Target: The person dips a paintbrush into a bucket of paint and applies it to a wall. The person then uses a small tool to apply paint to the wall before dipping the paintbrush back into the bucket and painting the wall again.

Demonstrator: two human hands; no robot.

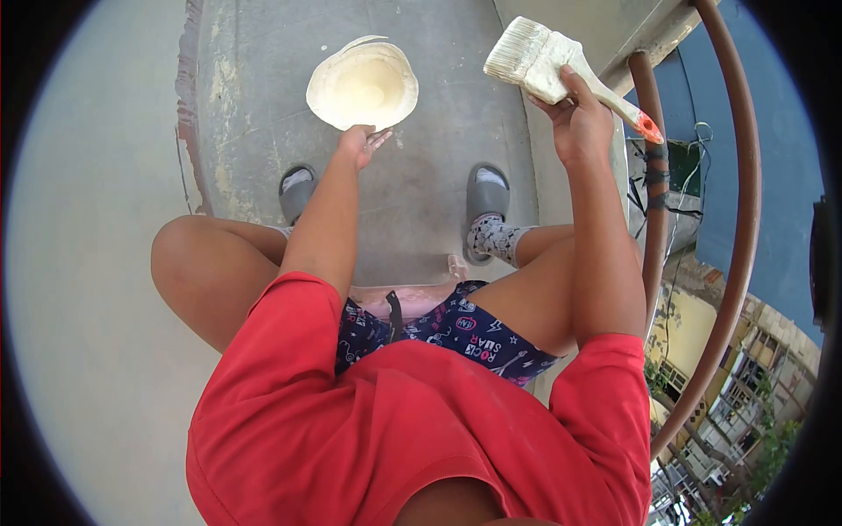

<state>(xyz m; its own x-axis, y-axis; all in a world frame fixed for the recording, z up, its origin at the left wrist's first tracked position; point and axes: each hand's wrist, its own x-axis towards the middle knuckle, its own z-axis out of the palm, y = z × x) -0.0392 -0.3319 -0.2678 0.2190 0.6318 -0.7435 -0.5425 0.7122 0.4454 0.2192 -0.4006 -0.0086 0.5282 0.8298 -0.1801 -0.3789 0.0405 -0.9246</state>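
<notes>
My left hand (361,145) is closed on the near rim of a cream-coloured, paint-crusted bowl (329,92), held out in front of me over the floor. Pale paint coats its inside, and whitish smears mark my fingers. Up to the right, my right hand (581,118) grips a wide paintbrush (548,63). Its bristles are caked with off-white paint and point to the upper left. The handle's orange-red end (647,128) sticks out past my hand to the lower right. Brush and bowl are well apart.
Brown metal railing (745,175) curves along the right, with black ties and wires on a post. Beyond it lie a drop and buildings. A pale wall (96,263) stands on the left. Grey paint-spotted floor (412,193) lies between my slippered feet. Something pink (412,298) is beneath me.
</notes>
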